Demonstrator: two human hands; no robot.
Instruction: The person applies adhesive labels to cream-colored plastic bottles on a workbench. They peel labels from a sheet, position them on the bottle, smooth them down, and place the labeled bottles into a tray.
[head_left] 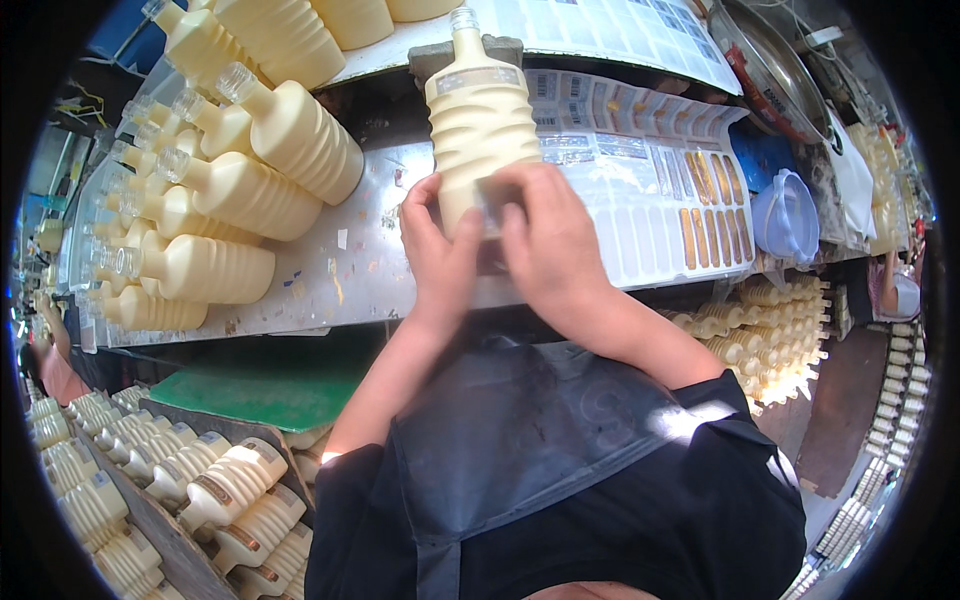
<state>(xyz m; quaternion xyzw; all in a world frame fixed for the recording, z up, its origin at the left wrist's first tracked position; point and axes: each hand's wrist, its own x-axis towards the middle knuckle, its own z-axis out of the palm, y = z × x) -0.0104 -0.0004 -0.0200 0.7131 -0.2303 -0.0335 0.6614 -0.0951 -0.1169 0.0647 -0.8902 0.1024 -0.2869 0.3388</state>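
1. We note the long metal-topped workbench (330,270) spanning the view, scuffed, with scraps of tape stuck on it.
2. Across its right half lie sheets of peel-off labels on white backing (660,200), some gold, some silvery.
3. On the left of the bench a stack of cream ribbed plastic bottles with clear caps (250,190) lies on its sides, necks pointing left. More of the same fill the crates at lower left (190,480) and the rows at right (770,340).
4. A pale blue plastic tub (785,215) sits at the right end of the label sheets.
5. The bottle in hand (480,120), cream, ribbed, clear-capped, stands neck away from us over the bench edge, just left of the label sheets, a silvery label band across its shoulder.
6. We judge it light and likely empty, the thin plastic wall springy under pressure. The ribs give grip; the smooth lower panel is slicker. Best held low on both flanks, clear of any fresh label.
7. The left hand (440,255) clasps the lower left flank, thumb on the front face.
8. The right hand (550,240) grips the lower right, fingers curled over the front, seemingly pressing something flat there; what is under them is hidden. Both forearms rise from below, wrists angled inward.
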